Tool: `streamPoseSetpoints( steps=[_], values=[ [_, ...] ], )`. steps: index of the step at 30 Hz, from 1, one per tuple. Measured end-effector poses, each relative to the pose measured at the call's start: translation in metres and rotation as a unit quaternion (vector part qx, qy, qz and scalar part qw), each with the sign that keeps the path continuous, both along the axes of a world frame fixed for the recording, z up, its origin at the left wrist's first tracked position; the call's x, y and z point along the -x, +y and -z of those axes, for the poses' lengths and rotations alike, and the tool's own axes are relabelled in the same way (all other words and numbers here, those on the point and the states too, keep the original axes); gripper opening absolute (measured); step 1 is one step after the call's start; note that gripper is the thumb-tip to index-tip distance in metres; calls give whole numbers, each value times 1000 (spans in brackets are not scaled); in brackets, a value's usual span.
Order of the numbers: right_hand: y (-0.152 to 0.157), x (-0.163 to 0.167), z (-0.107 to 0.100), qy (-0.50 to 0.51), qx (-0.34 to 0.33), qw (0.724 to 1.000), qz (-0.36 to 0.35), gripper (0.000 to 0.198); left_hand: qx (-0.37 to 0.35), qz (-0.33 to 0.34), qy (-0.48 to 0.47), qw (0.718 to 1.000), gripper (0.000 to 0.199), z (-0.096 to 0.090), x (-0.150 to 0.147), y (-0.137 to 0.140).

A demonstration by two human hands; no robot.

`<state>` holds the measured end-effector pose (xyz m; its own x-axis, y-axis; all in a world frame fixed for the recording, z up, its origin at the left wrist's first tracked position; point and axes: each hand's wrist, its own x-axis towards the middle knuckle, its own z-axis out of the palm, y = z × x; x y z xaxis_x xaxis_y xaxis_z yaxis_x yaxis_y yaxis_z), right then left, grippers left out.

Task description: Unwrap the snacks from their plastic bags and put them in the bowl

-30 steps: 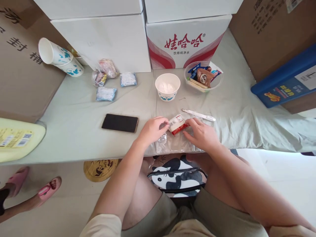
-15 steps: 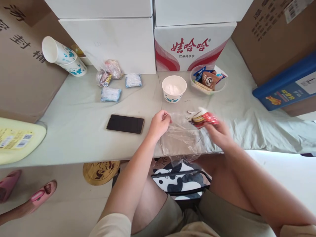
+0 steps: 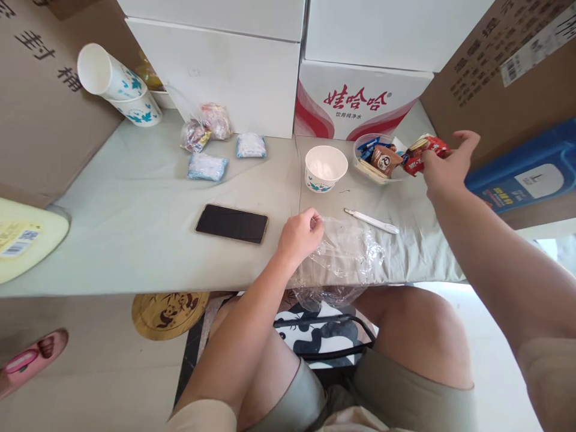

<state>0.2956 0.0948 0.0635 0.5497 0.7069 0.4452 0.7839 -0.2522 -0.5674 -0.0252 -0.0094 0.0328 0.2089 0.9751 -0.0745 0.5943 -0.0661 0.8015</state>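
My left hand (image 3: pixel 302 236) is closed on the edge of a clear plastic bag (image 3: pixel 346 252), which spreads over the cloth and hangs past the table's front edge. In my right hand (image 3: pixel 450 159) is a red snack packet (image 3: pixel 425 150), pinched at the right rim of a clear plastic tub (image 3: pixel 373 175). Inside the tub lie a brown packet (image 3: pixel 386 161) and blue packets (image 3: pixel 368 147). A white paper bowl (image 3: pixel 326 174) with pale contents stands left of the tub. Just beyond the bag rests a white slim-handled cutter (image 3: pixel 372 221).
A phone (image 3: pixel 231 224) lies left of my left hand. Behind it are two blue-white wrapped packs (image 3: pixel 251 146), bagged snacks (image 3: pixel 211 123) and tipped paper cups (image 3: pixel 121 87). White boxes (image 3: pixel 225 78) line the back. A blue package (image 3: pixel 531 174) leans at right, a yellow jug (image 3: pixel 27 240) at left.
My right hand has carried the red packet right and away from me, from above the bag to the tub. The cutter is now uncovered. My left hand keeps its hold on the bag.
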Motion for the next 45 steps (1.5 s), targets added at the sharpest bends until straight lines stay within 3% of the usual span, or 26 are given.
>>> streamPoseSetpoints(
  steps=[4,10,17,25,29,32,34,36,38,42,45],
  values=[
    [10,12,-5,41,41,998,36,39,0,9,26,1000,13,0,2,-2],
    [12,25,-16,-31,132,991,15,18,-2,8,28,1000,12,-1,1,-1],
    [8,18,-25,-74,125,989,-1,17,1,11,22,1000,14,1,-3,0],
    [9,22,-17,-99,264,959,-17,31,0,11,32,999,14,-1,-4,0],
    [22,17,-19,-79,299,950,-31,34,1,12,42,999,15,-2,-6,0],
    [18,15,-24,-57,275,959,-29,31,1,10,44,999,15,-1,-6,0],
    [1,22,-24,-80,182,979,-32,22,-4,11,38,999,15,0,-6,1],
    [-27,40,-15,-114,73,988,-75,8,-7,14,30,999,15,2,-6,1],
    [-64,65,3,-98,30,981,-165,10,-7,15,25,1000,15,3,-6,2],
    [-127,118,42,-53,88,895,-434,10,-13,18,27,999,15,8,-7,1],
    [-143,135,54,-86,136,845,-509,16,-12,19,27,999,14,11,-8,0]
  ],
)
